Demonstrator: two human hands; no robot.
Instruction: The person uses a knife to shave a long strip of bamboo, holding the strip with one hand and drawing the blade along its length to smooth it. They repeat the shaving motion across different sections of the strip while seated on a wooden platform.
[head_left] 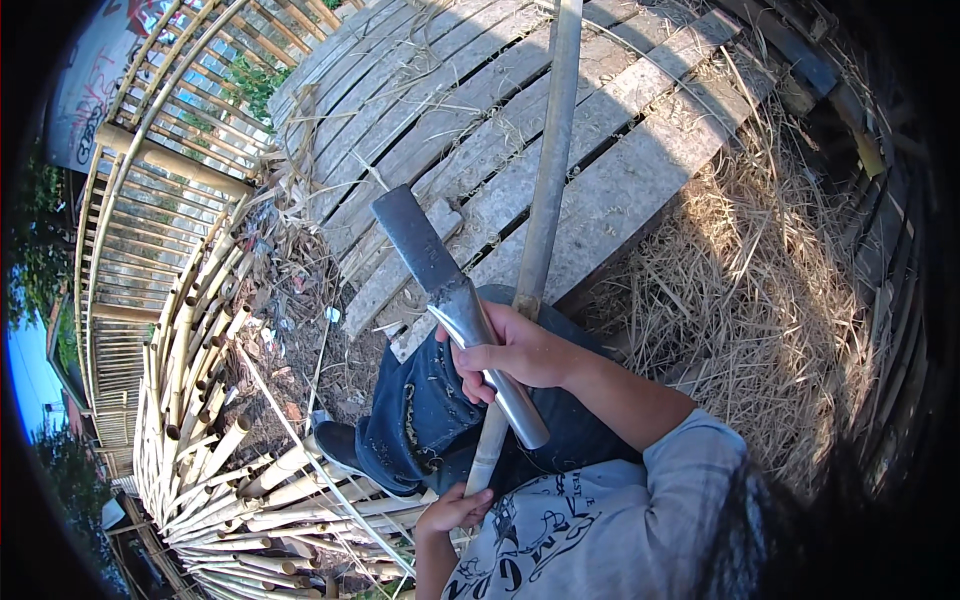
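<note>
My right hand (525,348) is closed around the round metal handle of a broad-bladed chopping knife (415,240). Its dark, square-ended blade slants up and to the left over the wooden slats. A long bamboo pole (552,170) runs from the far side of the slats down across my lap, passing beneath the knife handle. Near its lower end, my left hand (455,510) grips the pole close to my shirt. My legs in dark blue jeans (410,420) are bent under both, with bits of debris on the cloth.
A weathered slatted wooden platform (480,130) lies in front of me. Dry straw (750,290) is heaped at the right. Many cut bamboo poles (240,510) are piled at the lower left, below a bamboo fence (170,200). A short wood block (440,220) rests on the slats.
</note>
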